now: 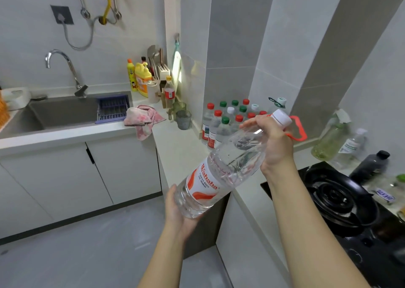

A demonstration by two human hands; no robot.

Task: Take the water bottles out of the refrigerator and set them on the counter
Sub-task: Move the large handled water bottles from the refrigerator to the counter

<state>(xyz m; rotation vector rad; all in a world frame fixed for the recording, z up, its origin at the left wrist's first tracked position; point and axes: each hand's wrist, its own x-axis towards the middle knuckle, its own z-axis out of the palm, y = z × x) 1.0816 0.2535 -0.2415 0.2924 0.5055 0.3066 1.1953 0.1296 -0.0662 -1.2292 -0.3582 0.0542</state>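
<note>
While the head view takes in a corner kitchen, the large water bottle (221, 169) is off every surface, carried in the air by both hands above the front edge of the white counter (175, 143). Its long axis runs on a diagonal: the base points down and left toward the person and the floor, and the neck points up and right toward the tiled wall. Its white cap (281, 117) is the highest part, with an orange carry loop (299, 131) hanging off the neck beyond it. The white and orange label faces the camera near the lower half. The right hand (274, 143) grasps the shoulder and neck, fingers wrapped over the top and thumb beneath. The left hand (177, 211) cups the base from below, thumb lying up the near side; its fingers are hidden behind the bottle. A group of small bottles (228, 119) with red, green and white caps stands upright on the counter against the wall, behind the carried bottle and partly covered by it. To the left sit a steel sink (63, 112) with a curved tap (63, 68), a pink cloth (142, 119) draped over the counter edge, and yellow detergent bottles (140, 79) in the corner. To the right, a black gas hob (337, 198) is set into the counter, with blurred bottles beside it.
</note>
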